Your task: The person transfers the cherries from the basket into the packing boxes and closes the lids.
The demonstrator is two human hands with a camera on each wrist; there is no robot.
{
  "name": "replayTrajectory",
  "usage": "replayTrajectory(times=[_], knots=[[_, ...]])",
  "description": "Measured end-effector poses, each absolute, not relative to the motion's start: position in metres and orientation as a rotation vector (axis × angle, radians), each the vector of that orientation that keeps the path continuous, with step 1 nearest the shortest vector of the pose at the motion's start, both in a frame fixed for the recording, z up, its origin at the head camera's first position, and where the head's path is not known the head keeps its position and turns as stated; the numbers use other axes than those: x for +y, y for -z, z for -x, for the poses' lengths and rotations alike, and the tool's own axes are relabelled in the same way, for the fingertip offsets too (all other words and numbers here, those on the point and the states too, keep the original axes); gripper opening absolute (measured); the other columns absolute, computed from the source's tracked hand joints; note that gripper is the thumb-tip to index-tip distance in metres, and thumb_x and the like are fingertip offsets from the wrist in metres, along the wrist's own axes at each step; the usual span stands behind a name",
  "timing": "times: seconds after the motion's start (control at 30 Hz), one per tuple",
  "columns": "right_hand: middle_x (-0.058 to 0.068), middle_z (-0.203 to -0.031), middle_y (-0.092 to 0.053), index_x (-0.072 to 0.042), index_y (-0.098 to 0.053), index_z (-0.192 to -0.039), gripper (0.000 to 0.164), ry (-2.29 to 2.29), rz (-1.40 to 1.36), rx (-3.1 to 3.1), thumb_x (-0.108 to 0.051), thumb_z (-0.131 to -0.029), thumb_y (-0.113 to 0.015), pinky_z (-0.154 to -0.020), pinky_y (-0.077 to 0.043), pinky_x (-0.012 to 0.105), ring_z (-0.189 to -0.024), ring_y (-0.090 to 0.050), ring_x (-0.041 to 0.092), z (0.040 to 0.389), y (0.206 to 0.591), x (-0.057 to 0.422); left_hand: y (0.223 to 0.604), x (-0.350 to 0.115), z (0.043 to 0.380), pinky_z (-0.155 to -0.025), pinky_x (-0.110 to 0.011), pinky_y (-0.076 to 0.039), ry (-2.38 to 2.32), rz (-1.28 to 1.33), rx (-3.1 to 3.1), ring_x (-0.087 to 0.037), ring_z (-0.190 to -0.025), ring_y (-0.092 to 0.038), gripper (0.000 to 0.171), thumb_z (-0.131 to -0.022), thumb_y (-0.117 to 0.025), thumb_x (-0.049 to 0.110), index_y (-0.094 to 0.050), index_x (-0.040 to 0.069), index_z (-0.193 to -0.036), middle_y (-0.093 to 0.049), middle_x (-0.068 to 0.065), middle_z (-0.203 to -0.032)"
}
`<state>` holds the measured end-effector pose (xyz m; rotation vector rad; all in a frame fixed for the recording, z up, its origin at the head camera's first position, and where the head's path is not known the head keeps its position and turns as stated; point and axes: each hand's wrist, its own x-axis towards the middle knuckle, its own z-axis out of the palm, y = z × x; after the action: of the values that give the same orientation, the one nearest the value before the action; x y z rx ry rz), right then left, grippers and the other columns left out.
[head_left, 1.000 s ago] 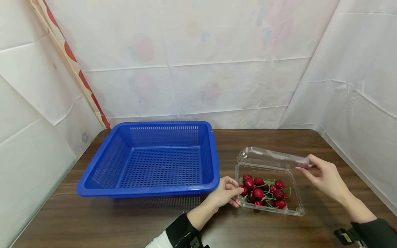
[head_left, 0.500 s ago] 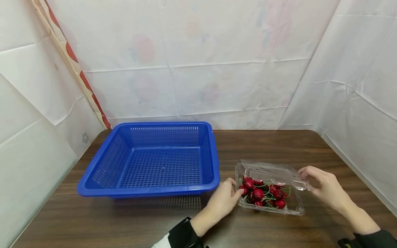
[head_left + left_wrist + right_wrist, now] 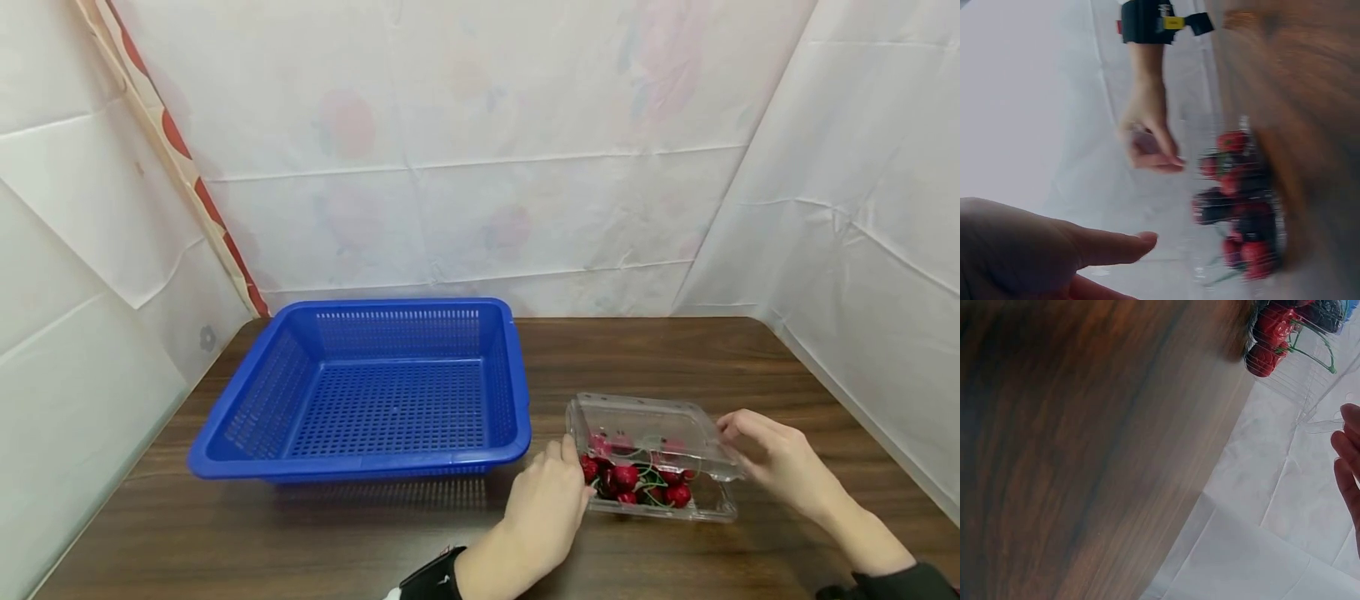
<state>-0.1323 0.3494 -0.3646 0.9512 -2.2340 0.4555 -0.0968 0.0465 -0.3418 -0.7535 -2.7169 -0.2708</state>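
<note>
A clear plastic clamshell box (image 3: 712, 505) holds several red cherries (image 3: 624, 477) with green stems. Its hinged lid (image 3: 637, 417) slopes over them, still raised along the front. My right hand (image 3: 783, 462) pinches the lid's right end between thumb and fingers; part of those fingers shows in the right wrist view beside a lid tab (image 3: 1325, 427). At the box's left end rests my left hand (image 3: 546, 504), its fingers reaching along that side. The left wrist view shows the left thumb (image 3: 1116, 247) straight, with the cherries blurred behind the clear wall.
Left of the box stands a large blue plastic basket (image 3: 356, 464) with slotted walls, nothing in it. Both sit on a dark wood-grain table (image 3: 300, 542). White sheeting (image 3: 465, 208) hangs along the back and both sides.
The lid has swung from upright down toward the front, over the cherries, with my right hand guiding its end. My left hand has turned and slid slightly forward along the box's left side.
</note>
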Motion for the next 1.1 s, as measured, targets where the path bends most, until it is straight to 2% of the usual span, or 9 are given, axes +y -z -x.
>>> replayTrajectory(times=[0.13,0.2,0.33,0.47,0.67,0.87,1.0,1.03,1.1], knots=[[0.000,-0.079,-0.059,-0.006,-0.057,-0.078,0.040,-0.474,-0.958,-2.240,-0.039,-0.091,-0.039,-0.070,-0.040,0.007,-0.077,-0.052,-0.004,0.132,0.366,0.349,0.330,0.044,0.091,-0.057,-0.017,-0.047,0.209,0.780,-2.635,-0.013,-0.072,-0.053,0.058,-0.074,-0.069,0.036,-0.053,-0.005,-0.112,-0.055,-0.007,-0.087],[-0.002,-0.079,-0.059,-0.007,-0.057,-0.079,0.040,-0.459,-0.957,-2.241,-0.040,-0.092,-0.038,-0.067,-0.041,0.007,-0.074,-0.052,-0.003,0.132,0.367,0.348,0.326,0.044,0.090,-0.064,-0.018,-0.046,0.177,0.811,-2.584,-0.013,-0.077,-0.052,0.058,-0.074,-0.068,0.038,-0.053,-0.002,-0.113,-0.055,-0.007,-0.092],[-0.005,-0.079,-0.059,-0.008,-0.057,-0.080,0.040,-0.436,-0.955,-2.230,-0.041,-0.092,-0.037,-0.064,-0.042,0.007,-0.071,-0.053,-0.002,0.132,0.369,0.348,0.324,0.047,0.094,-0.082,-0.023,-0.044,0.137,0.918,-2.485,-0.018,-0.096,-0.053,0.059,-0.077,-0.064,0.043,-0.051,0.002,-0.117,-0.053,-0.010,-0.108],[-0.001,-0.081,-0.059,-0.008,-0.057,-0.077,0.038,-0.479,-0.961,-2.216,-0.038,-0.092,-0.039,-0.066,-0.041,0.007,-0.075,-0.053,-0.001,0.131,0.372,0.348,0.331,0.051,0.104,-0.093,-0.033,-0.037,0.225,1.070,-2.452,-0.026,-0.116,-0.044,0.059,-0.083,-0.053,0.046,-0.047,0.004,-0.125,-0.046,-0.013,-0.125],[0.003,-0.083,-0.059,-0.006,-0.055,-0.073,0.037,-0.533,-0.995,-2.193,-0.033,-0.093,-0.039,-0.065,-0.041,0.007,-0.079,-0.051,-0.002,0.130,0.374,0.347,0.343,0.054,0.112,-0.095,-0.038,-0.034,0.326,1.206,-2.500,-0.028,-0.123,-0.035,0.055,-0.089,-0.036,0.046,-0.043,0.010,-0.130,-0.040,-0.010,-0.133],[0.000,-0.084,-0.059,-0.008,-0.056,-0.074,0.038,-0.485,-0.953,-2.209,-0.033,-0.094,-0.035,-0.071,-0.039,0.006,-0.086,-0.050,-0.003,0.128,0.374,0.346,0.347,0.055,0.112,-0.093,-0.035,-0.037,0.285,1.215,-2.537,-0.025,-0.119,-0.041,0.049,-0.091,-0.036,0.044,-0.049,0.013,-0.126,-0.046,-0.007,-0.128],[-0.003,-0.084,-0.059,-0.010,-0.059,-0.078,0.039,-0.450,-0.867,-2.269,-0.034,-0.095,-0.033,-0.072,-0.039,0.006,-0.083,-0.051,-0.002,0.122,0.372,0.344,0.349,0.055,0.112,-0.092,-0.033,-0.038,0.257,1.227,-2.562,-0.023,-0.118,-0.042,0.045,-0.092,-0.038,0.041,-0.051,0.014,-0.125,-0.047,-0.007,-0.128],[-0.003,-0.083,-0.059,-0.009,-0.059,-0.079,0.036,-0.451,-0.834,-2.287,-0.032,-0.094,-0.036,-0.070,-0.039,0.006,-0.080,-0.053,-0.001,0.119,0.371,0.343,0.350,0.055,0.112,-0.092,-0.032,-0.038,0.250,1.228,-2.568,-0.023,-0.118,-0.042,0.044,-0.092,-0.038,0.040,-0.051,0.014,-0.125,-0.046,-0.006,-0.128],[-0.003,-0.081,-0.059,-0.008,-0.059,-0.081,0.016,-0.462,-0.718,-2.347,-0.019,-0.090,-0.052,-0.065,-0.041,0.006,-0.074,-0.053,0.001,0.114,0.369,0.340,0.351,0.056,0.113,-0.092,-0.032,-0.038,0.239,1.227,-2.569,-0.023,-0.118,-0.042,0.042,-0.093,-0.039,0.038,-0.052,0.014,-0.124,-0.047,-0.007,-0.128]])
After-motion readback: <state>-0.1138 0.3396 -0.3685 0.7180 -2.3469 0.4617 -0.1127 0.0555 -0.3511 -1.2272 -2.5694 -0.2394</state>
